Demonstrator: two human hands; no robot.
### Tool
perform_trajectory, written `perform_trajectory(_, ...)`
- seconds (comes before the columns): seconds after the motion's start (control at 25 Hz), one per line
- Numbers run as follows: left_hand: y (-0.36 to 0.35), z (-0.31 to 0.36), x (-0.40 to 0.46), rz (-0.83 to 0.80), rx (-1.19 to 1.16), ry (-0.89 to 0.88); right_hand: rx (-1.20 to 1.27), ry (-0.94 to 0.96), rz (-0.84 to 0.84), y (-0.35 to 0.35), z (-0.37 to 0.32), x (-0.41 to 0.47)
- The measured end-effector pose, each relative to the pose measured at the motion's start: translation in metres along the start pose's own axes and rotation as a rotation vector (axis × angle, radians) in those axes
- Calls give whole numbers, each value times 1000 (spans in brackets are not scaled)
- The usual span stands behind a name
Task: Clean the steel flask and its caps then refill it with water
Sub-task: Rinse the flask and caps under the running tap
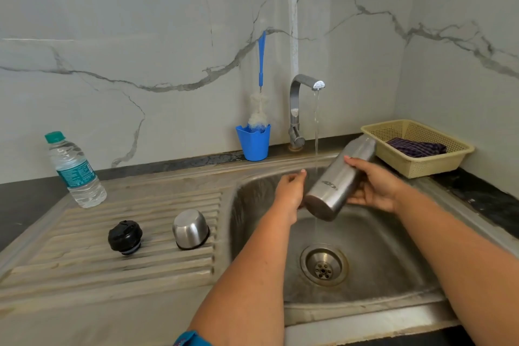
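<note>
Steel flask (338, 181), unreadable logo, right hand (375, 188) gripping

open drainboard strip (157, 202) behind caps, tap (297, 109) over basin

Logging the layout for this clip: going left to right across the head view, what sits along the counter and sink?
Plastic water bottle → black inner cap → steel outer cap → blue cup with bottle brush → tap → steel flask held over the sink → cream basket.
</note>
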State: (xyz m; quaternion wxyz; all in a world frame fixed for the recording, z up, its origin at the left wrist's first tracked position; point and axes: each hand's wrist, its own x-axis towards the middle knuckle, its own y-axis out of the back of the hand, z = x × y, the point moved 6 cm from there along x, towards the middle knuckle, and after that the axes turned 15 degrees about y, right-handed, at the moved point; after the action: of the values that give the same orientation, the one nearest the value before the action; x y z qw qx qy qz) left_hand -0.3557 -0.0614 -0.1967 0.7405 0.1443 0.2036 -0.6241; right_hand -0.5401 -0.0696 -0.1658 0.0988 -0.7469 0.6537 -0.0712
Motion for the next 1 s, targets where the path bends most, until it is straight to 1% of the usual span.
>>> perform_trajectory(0.12,-3,-9,1,-80,-93,169,-76,-248,-187,0,14,-25)
perform_trajectory(0.2,-3,-15,2,-104,-65,249,-124,-311,-256,-5,19,-32)
perform_trajectory(0.32,-13,-27,1,-202,56,372,-243,-252,-291,-8,26,-25)
perform_trajectory(0.36,-16,-31,0,-233,92,399,-250,-267,-304,-7,27,-25)
perform_trajectory(0.44,-21,-35,3,-249,106,408,-170,-334,-321,-8,29,-29)
perform_trajectory(0.48,-23,-37,5,-247,91,404,-164,-335,-326,-10,28,-31)
perform_trajectory(0.56,-26,-36,8,-236,50,367,-268,-279,-346,-16,22,-30)
perform_trajectory(0.64,-29,-27,12,-212,-2,307,-444,-268,-327,-18,23,-24)
perform_trajectory(0.68,-31,-20,14,-213,-21,274,-597,-237,-321,-17,26,-17)
perform_trajectory(0.72,-34,-12,17,-211,-48,246,-795,-158,-311,-17,25,-10)
perform_trajectory(0.84,-40,6,24,-192,-158,208,-1475,203,-262,-23,10,6)
perform_trajectory(0.88,-41,10,28,-186,-190,193,-1631,270,-227,-26,5,6)
perform_trajectory(0.96,-47,17,36,-218,-235,175,-1781,354,-154,-24,-3,9)
perform_trajectory(1.0,-51,21,39,-253,-264,159,-1773,375,-145,-21,-4,11)
